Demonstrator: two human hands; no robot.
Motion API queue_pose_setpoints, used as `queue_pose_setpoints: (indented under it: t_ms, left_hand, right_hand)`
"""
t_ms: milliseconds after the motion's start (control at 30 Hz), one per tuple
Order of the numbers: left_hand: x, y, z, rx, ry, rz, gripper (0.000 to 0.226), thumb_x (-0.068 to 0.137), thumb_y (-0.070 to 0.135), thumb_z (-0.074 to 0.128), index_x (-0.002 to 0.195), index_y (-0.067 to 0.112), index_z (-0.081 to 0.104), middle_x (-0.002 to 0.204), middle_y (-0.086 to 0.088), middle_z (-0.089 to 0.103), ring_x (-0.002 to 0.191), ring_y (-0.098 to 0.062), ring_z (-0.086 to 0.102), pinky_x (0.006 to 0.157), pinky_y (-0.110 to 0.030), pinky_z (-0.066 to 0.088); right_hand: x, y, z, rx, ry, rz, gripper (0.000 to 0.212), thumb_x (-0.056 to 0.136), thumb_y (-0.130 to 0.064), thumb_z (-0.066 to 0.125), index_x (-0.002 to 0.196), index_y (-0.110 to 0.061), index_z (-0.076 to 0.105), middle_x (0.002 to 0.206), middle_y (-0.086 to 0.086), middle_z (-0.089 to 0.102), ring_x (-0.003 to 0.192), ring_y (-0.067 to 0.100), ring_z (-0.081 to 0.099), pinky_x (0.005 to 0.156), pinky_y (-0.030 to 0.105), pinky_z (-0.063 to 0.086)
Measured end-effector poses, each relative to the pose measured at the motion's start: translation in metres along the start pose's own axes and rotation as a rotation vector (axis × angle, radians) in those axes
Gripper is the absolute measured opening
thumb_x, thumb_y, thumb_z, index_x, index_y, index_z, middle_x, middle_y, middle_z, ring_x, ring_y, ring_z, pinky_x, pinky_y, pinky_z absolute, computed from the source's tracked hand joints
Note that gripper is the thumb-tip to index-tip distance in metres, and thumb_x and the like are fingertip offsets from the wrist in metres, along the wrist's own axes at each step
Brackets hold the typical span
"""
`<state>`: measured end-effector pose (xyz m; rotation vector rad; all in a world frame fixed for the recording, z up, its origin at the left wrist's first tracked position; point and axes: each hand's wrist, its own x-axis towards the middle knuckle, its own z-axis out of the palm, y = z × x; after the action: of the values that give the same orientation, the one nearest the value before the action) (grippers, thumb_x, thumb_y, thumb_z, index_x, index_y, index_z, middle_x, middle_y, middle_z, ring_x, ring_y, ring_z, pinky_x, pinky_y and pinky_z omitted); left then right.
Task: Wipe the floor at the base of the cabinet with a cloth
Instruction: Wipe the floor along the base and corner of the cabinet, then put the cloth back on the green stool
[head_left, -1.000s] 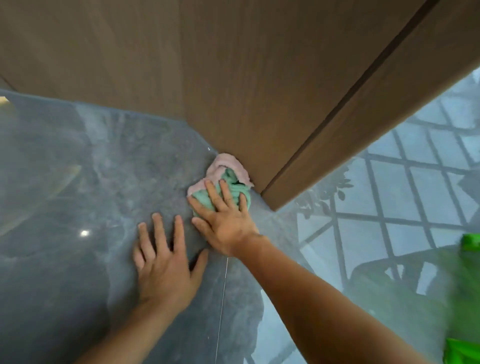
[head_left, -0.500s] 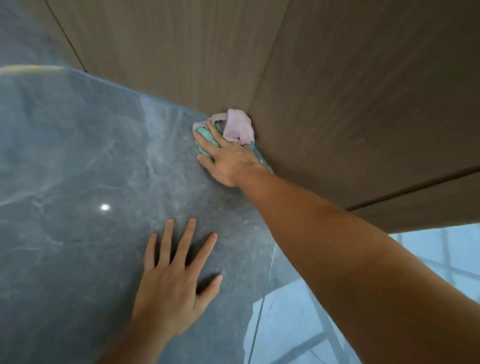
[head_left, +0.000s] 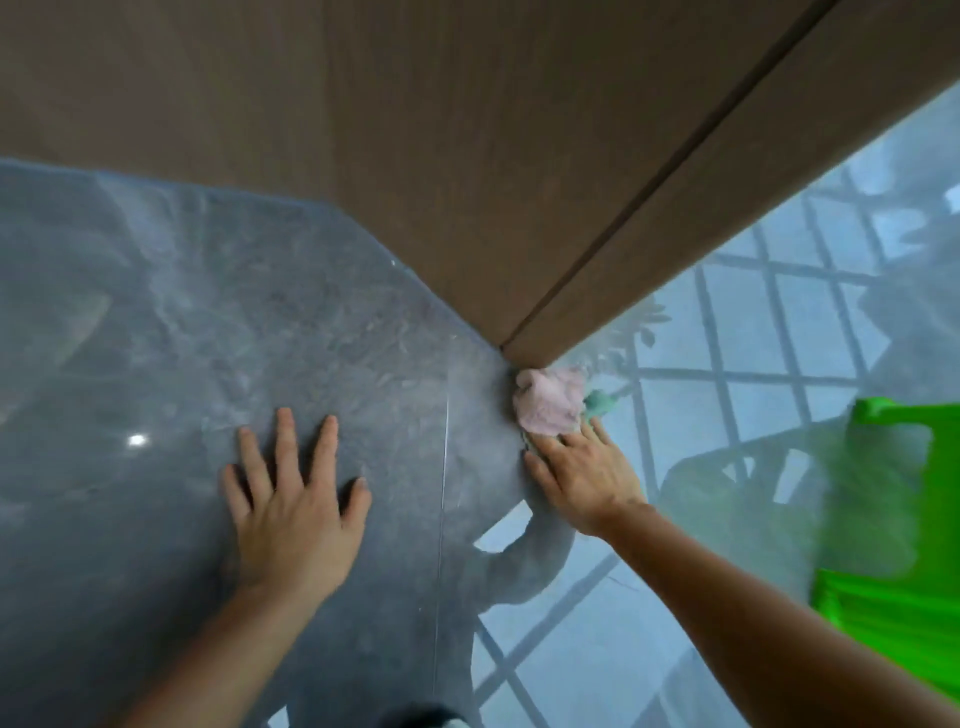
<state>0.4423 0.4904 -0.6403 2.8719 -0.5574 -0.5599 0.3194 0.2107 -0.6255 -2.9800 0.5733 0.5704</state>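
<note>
Polished grey stone floor (head_left: 156, 322) met the brown wooden cabinet (head_left: 467, 156) along a shiny, reflective base line. Bunched pink-and-green cloth (head_left: 548, 408) lay on the floor, touching the cabinet's outer corner. Right hand (head_left: 584, 475) pressed flat on the cloth's near edge, fingers (head_left: 566, 441) extended over it rather than closed around it. Left hand (head_left: 293, 499) lay spread and empty on the floor, well apart from the cloth, apparently bearing weight. A bright green object (head_left: 893, 519), blurred beyond identification, stood near the right forearm. Likely risks: the cloth, only pinned under the fingers, could slip free or catch on the corner; the bracing palm could slide on the glossy stone; the forearm could knock the green object.
</note>
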Motion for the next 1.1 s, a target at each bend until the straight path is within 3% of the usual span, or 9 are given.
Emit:
queue_pose_setpoints:
  t_ms: [100,167,233,333,500,667,867,1000,1100]
  left_hand:
    - [-0.016,0.027,0.000,-0.066,-0.059,-0.073,0.077,0.083,0.046,0.060,0.150,0.014,0.041,0.165,-0.024,0.022,0.150,-0.055,0.011,0.118,-0.067,0.015]
    - [-0.026,0.054,-0.003,-0.167,-0.088,-0.025,0.072,0.083,0.046,0.054,0.146,0.012,0.047,0.163,-0.023,0.028,0.150,-0.051,0.017,0.119,-0.062,0.017]
    - [-0.034,0.093,-0.011,-0.358,-0.168,0.123,0.063,0.088,0.042,0.050,0.144,0.011,0.049,0.157,-0.021,0.040,0.145,-0.042,0.034,0.118,-0.052,0.027]
    - [-0.068,0.153,-0.046,-0.858,-0.471,0.022,0.051,0.088,0.044,0.060,0.134,0.026,0.053,0.135,-0.013,0.062,0.114,-0.035,0.065,0.102,-0.048,0.050]
    - [-0.159,0.188,-0.113,-1.499,-0.913,-0.506,0.030,0.087,0.051,0.060,0.099,0.029,0.077,0.100,-0.001,0.079,0.082,-0.022,0.076,0.066,-0.036,0.062]
    - [-0.287,0.229,-0.216,-1.504,-1.002,-0.555,0.023,0.096,0.034,0.055,0.111,0.024,0.070,0.107,-0.003,0.076,0.093,-0.018,0.074,0.069,-0.031,0.061]
    - [-0.371,0.347,-0.304,-1.242,-0.959,-0.321,0.006,0.092,0.015,0.063,0.088,0.019,0.063,0.073,-0.003,0.053,0.051,-0.009,0.044,0.039,-0.021,0.034]
    - [-0.387,0.470,-0.317,-1.302,-0.938,-0.127,0.007,0.094,0.011,0.061,0.093,0.016,0.065,0.087,-0.012,0.061,0.075,-0.025,0.050,0.062,-0.031,0.037]
    - [-0.390,0.564,-0.306,-1.277,-0.858,0.043,0.011,0.096,0.008,0.056,0.097,0.017,0.061,0.083,-0.008,0.063,0.069,-0.023,0.052,0.054,-0.024,0.042]
  right_hand:
    - [-0.011,0.031,-0.022,0.389,0.050,0.357,0.041,0.091,-0.019,0.049,0.131,-0.023,0.059,0.142,0.011,0.054,0.130,0.027,0.048,0.105,0.032,0.037]
    - [-0.015,0.036,-0.049,0.875,0.170,0.559,0.049,0.085,-0.003,0.057,0.126,-0.030,0.065,0.117,0.009,0.069,0.098,0.015,0.065,0.086,0.027,0.050]
    - [-0.036,0.029,-0.083,1.495,0.339,0.575,0.050,0.082,0.007,0.060,0.121,-0.024,0.069,0.095,0.010,0.072,0.078,0.018,0.067,0.070,0.032,0.055]
    - [-0.096,0.021,-0.118,2.084,0.372,0.601,0.060,0.080,0.012,0.054,0.122,-0.030,0.064,0.098,0.008,0.077,0.092,0.030,0.073,0.074,0.044,0.058]
    - [-0.232,-0.016,-0.150,2.044,0.197,0.953,0.026,0.080,0.008,0.045,0.078,-0.009,0.065,0.078,0.013,0.060,0.056,0.015,0.061,0.045,0.026,0.048]
    - [-0.427,0.000,-0.249,2.131,0.251,1.192,0.028,0.090,-0.002,0.052,0.093,-0.017,0.075,0.092,0.006,0.074,0.081,0.020,0.070,0.067,0.037,0.060]
    - [-0.578,0.107,-0.355,2.078,0.554,1.272,0.025,0.090,0.003,0.055,0.113,0.001,0.065,0.105,0.017,0.073,0.090,0.029,0.070,0.064,0.037,0.061]
    - [-0.585,0.221,-0.386,1.996,0.716,1.223,0.020,0.093,-0.001,0.050,0.107,-0.002,0.065,0.098,0.017,0.066,0.083,0.025,0.062,0.059,0.032,0.060]
    - [-0.569,0.314,-0.381,1.960,0.830,1.189,0.025,0.094,-0.001,0.049,0.116,-0.002,0.062,0.110,0.016,0.067,0.095,0.028,0.063,0.064,0.033,0.058]
